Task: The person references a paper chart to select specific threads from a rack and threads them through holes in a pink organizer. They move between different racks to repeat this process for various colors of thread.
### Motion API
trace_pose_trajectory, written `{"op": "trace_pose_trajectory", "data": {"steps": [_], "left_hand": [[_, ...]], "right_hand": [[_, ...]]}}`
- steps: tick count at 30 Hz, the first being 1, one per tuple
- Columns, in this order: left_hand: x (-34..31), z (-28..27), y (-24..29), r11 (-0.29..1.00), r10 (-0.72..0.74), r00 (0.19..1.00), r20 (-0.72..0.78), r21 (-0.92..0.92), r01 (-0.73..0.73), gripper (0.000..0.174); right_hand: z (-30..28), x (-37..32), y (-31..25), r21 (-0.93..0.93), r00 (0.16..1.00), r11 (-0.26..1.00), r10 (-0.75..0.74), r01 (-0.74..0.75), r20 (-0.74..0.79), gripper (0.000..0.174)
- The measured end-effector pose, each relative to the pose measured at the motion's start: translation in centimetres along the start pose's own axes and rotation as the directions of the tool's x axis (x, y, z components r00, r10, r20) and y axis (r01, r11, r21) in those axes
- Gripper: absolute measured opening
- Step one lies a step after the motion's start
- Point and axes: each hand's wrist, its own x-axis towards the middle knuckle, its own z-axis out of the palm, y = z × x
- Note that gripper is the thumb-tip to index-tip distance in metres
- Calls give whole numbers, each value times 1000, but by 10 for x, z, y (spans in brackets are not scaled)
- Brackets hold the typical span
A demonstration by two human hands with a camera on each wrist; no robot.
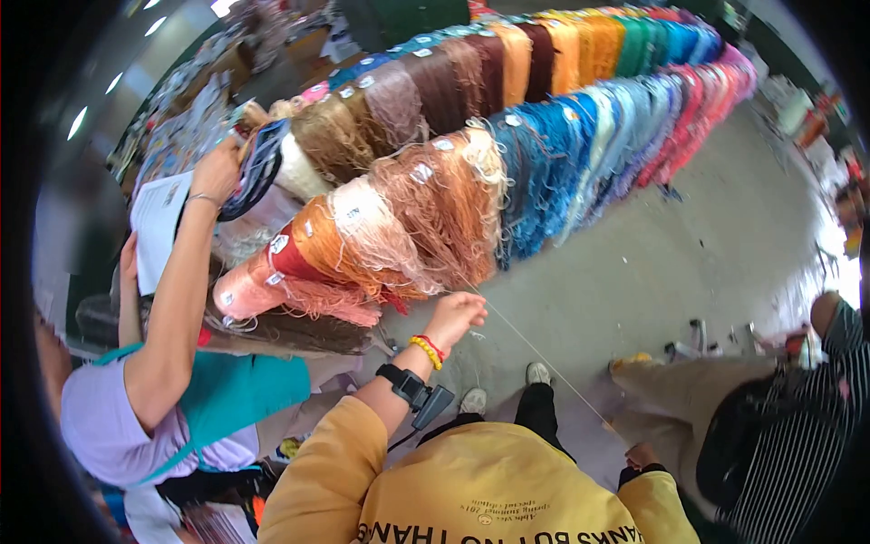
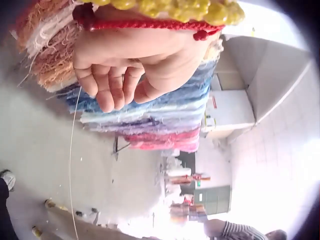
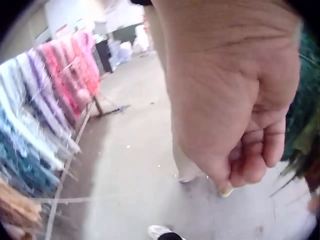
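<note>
A thin pale thread [image 1: 544,356] runs taut on a slant between my two hands. My left hand [image 1: 458,317] is beside the hanging brown and peach yarn skeins [image 1: 444,208], its fingers curled at the thread's upper end. In the left wrist view the thread [image 2: 71,150] drops from the curled fingers of my left hand [image 2: 130,70]. Low at the right, by my yellow jacket's cuff, my right hand [image 1: 643,455] holds the other end. The right wrist view shows my right hand [image 3: 230,100] with thumb and fingers closed together; the thread between them is hidden.
Long rows of coloured skeins [image 1: 544,172] hang on a rack. At left, a person in a teal apron [image 1: 245,390] holds a paper sheet [image 1: 161,222] and touches dark-looped skeins [image 1: 258,172]. Another person in a striped top [image 1: 797,444] stands close at right. Grey floor [image 1: 707,245] lies beyond.
</note>
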Motion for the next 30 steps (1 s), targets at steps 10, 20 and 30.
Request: {"op": "trace_pose_trajectory", "data": {"steps": [10,20,30], "left_hand": [[-2,41,-86,401,307,849,431,750,-526,34],[29,0,-102,83,497,768,404,859,-505,23],[1,6,-173,392,138,921,366,834,-390,27]], "right_hand": [[97,-128,50,-177,894,984,-89,11,-440,18],[168,-222,95,-68,753,996,-82,49,-653,15],[272,-252,224,-180,885,890,355,-418,-300,21]]}}
